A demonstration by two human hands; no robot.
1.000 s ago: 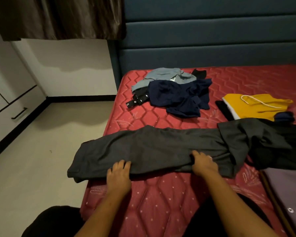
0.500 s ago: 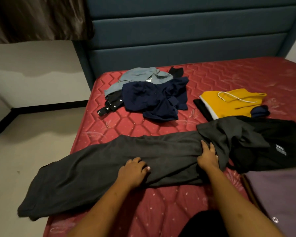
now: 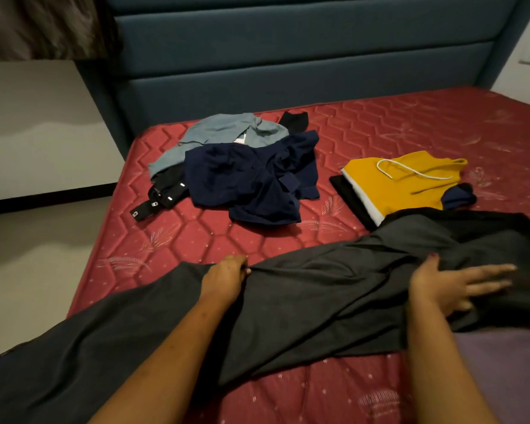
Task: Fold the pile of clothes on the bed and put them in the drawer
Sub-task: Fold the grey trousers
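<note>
Dark grey trousers [image 3: 312,304] stretch across the near part of the red mattress [image 3: 410,130], one leg hanging off the left edge. My left hand [image 3: 227,276] pinches the far edge of the trousers near their middle. My right hand [image 3: 453,283] lies flat with fingers spread on the waist end at the right. Farther back sits a loose pile: a navy garment [image 3: 251,179] over a light blue one [image 3: 224,133] and a black strap with buckles [image 3: 159,197]. A folded yellow garment [image 3: 401,182] with a white cord lies at right.
A padded blue headboard [image 3: 288,56] closes the far side. Pale floor [image 3: 37,255] and a white wall lie left of the bed. A purple cloth [image 3: 508,371] is at the near right corner, and a black garment [image 3: 502,224] sits under the trousers' waist end.
My left hand moved from the near edge to the far edge of the trousers and pinched it. My right hand slid right and spread flat. The view swung right.
</note>
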